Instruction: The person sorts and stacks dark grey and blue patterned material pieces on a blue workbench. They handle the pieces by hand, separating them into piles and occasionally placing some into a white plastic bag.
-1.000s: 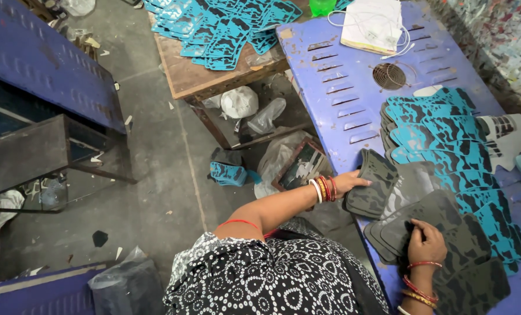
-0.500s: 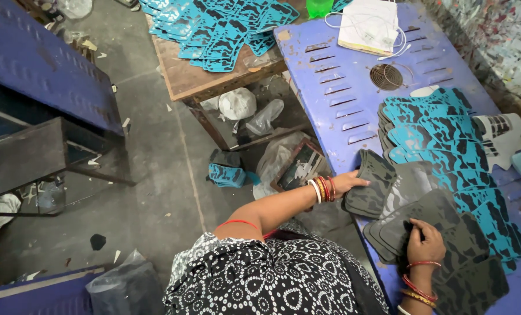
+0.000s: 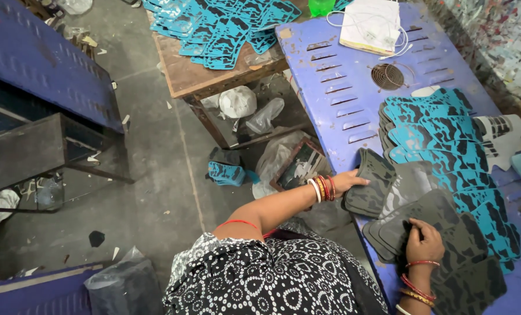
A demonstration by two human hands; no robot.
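Dark grey cut pieces (image 3: 424,219) fanned across purple metal table (image 3: 336,70), under both hands. Left hand (image 3: 347,182) flat, fingers extended, pressing edge of leftmost grey piece (image 3: 370,186). Right hand (image 3: 424,242) curled, fingertips pinching top piece of stack. Beyond hands: overlapping teal pieces (image 3: 435,134). Farther off: round vent grille (image 3: 387,76), white cloth (image 3: 370,26).
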